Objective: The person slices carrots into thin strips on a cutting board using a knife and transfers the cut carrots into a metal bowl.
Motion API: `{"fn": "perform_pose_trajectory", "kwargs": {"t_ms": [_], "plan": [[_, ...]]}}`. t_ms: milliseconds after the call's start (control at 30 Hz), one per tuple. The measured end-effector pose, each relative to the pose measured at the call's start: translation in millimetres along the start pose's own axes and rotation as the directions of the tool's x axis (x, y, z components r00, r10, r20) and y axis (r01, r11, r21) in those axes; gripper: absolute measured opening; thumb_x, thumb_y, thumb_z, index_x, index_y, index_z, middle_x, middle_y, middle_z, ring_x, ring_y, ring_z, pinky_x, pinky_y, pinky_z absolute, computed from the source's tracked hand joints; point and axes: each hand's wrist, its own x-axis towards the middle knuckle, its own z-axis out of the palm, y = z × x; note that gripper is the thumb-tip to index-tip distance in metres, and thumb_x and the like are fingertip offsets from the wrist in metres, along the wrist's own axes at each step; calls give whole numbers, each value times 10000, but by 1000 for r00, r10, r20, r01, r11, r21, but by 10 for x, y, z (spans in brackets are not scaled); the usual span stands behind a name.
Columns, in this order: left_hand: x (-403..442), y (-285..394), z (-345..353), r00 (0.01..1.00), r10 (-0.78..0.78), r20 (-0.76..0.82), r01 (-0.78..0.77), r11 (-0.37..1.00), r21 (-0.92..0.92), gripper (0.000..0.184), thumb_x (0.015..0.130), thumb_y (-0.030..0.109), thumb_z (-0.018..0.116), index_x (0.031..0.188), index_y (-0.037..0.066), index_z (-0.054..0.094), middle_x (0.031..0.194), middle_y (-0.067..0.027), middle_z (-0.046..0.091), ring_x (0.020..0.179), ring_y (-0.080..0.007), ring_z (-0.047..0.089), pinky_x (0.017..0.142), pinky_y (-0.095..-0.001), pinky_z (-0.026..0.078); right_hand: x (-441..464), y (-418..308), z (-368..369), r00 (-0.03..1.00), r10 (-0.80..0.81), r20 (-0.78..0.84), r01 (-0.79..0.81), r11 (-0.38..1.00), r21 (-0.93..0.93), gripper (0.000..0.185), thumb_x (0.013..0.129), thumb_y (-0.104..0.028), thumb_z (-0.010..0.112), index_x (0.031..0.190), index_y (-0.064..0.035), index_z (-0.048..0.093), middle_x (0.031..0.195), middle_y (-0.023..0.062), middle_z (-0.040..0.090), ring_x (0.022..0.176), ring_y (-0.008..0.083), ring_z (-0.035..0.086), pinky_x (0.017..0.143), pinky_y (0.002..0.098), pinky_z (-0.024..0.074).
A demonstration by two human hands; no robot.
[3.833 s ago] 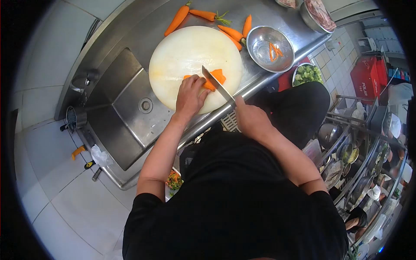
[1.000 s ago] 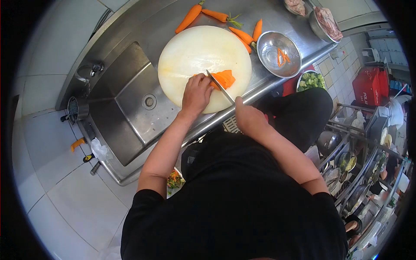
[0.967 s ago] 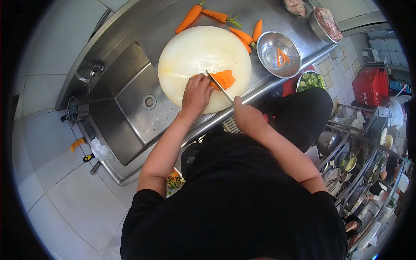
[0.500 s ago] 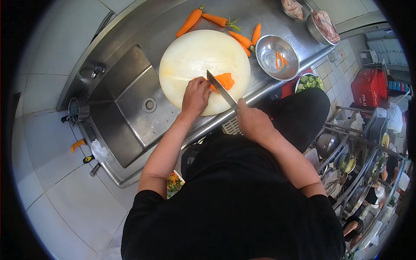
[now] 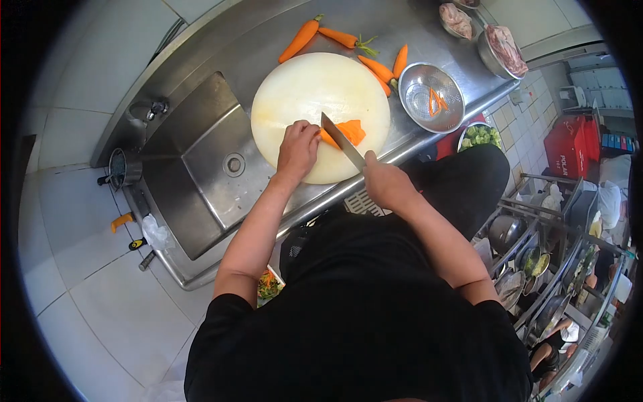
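Observation:
A round white cutting board (image 5: 301,87) lies on the steel counter, partly beside the sink. On it my left hand (image 5: 299,151) is closed, fingertips bent down on a piece of carrot that they mostly hide. My right hand (image 5: 388,182) is wrapped round the handle of a kitchen knife (image 5: 344,143). The blade slants across the board, its tip pointing away from me, just right of my left fingers. Thin orange carrot slices (image 5: 352,131) lie overlapped against the blade's right side.
Whole carrots (image 5: 301,39) lie behind the board. A perforated steel bowl (image 5: 414,84) with a few carrot strips stands to its right. Bowls of raw meat (image 5: 504,50) sit at the far right. The sink (image 5: 194,147) is on the left; a bowl of cut green vegetables (image 5: 480,136) is below the counter.
The whole view has shifted slightly, with the board appearing lower and further right. Against the board, both hands and the knife have moved slightly left. Both grips stay the same.

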Motion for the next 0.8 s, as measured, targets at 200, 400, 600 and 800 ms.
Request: {"fn": "perform_pose_trajectory", "kwargs": {"t_ms": [200, 400, 600, 800], "plan": [[16, 64, -14, 1000, -13, 22, 11, 997, 78, 190, 915, 116, 668, 1090, 45, 688, 1144, -117, 615, 1079, -321, 580, 925, -407, 503, -218, -71, -47, 991, -88, -104, 88, 996, -2, 169, 899, -38, 499, 1043, 18, 430, 726, 263, 670, 726, 434, 698, 650, 539, 552], [2, 100, -16, 1000, -13, 0, 13, 996, 84, 186, 913, 105, 666, 1086, 39, 685, 1153, -121, 616, 1074, -326, 581, 917, -416, 505, -262, -136, -86, 995, -78, -69, 75, 996, -42, 169, 894, -31, 500, 1042, 21, 438, 719, 246, 676, 718, 419, 707, 637, 529, 558], [-8, 79, 16, 1000, -14, -13, 15, 998, 69, 188, 908, 88, 663, 1090, 47, 682, 1145, -129, 614, 1072, -340, 577, 914, -422, 501, -133, -57, 40, 996, -84, -40, 83, 996, -32, 179, 909, -38, 478, 1070, 27, 438, 768, 264, 687, 752, 418, 712, 666, 524, 563], [-64, 67, 16, 1000, 6, -7, -6, 1000, 12, 208, 901, 99, 673, 1104, 58, 680, 1136, -128, 608, 1070, -348, 571, 921, -423, 495, 78, 41, 104, 1000, -13, 17, 13, 1000, -16, 150, 951, -68, 455, 1075, 7, 418, 783, 277, 681, 782, 448, 699, 700, 559, 546]]}}
